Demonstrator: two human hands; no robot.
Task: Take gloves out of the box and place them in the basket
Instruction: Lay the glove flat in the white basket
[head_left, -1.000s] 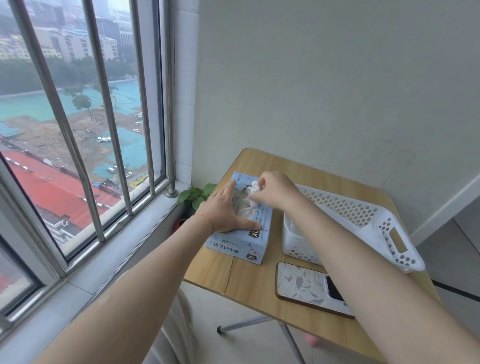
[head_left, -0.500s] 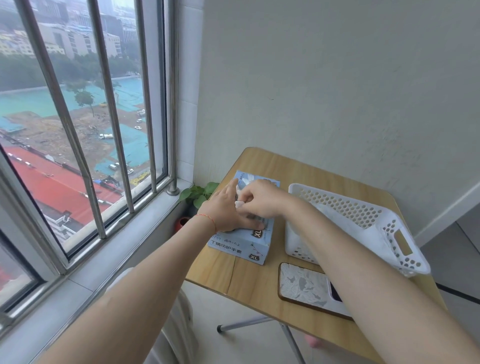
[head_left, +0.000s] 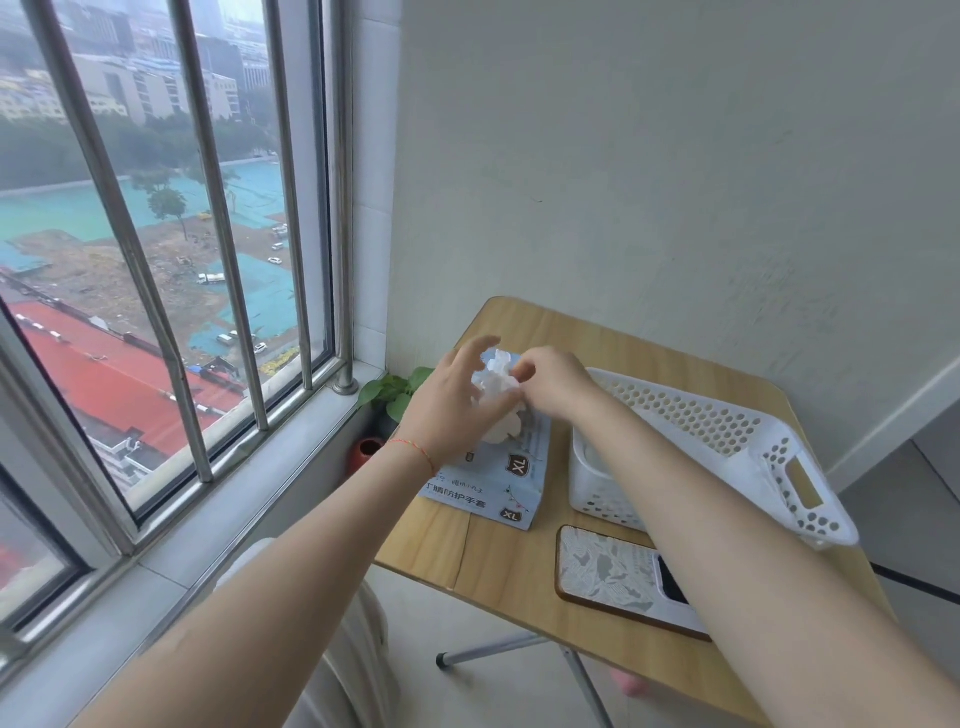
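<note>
A pale blue cardboard glove box (head_left: 501, 483) printed with "XL" labels lay on the small light wooden table (head_left: 519, 566), toward its 9 o'clock edge. Above the box's far end, both hands met over a crumpled bunch of thin white gloves (head_left: 496, 387) that rose out of the top opening. The right hand (head_left: 553, 382) had its fingers (head_left: 522, 370) curled, pinching the upper part of the bunch. The left hand (head_left: 457, 410), with a thin red string around the wrist, sat at 9 o'clock of the bunch with its fingers (head_left: 480, 345) spread and loosely bent; its thumb touched the white material from below, though whether it truly gripped could not be told. The lower part of the bunch was still touching the box top.

At 3 o'clock of the box, just beside it, stood a white perforated plastic basket (head_left: 779, 457) with a slot handle; something white lay at its near end, partly hidden by the right forearm. At 6 o'clock of the basket, a phone in a grey leaf-patterned case (head_left: 608, 574) lay flat near the table's front edge, its far part covered by the forearm. At 9 o'clock of the table, a small green plant in a red pot (head_left: 387, 400) stood below the barred window's sill (head_left: 260, 478).
</note>
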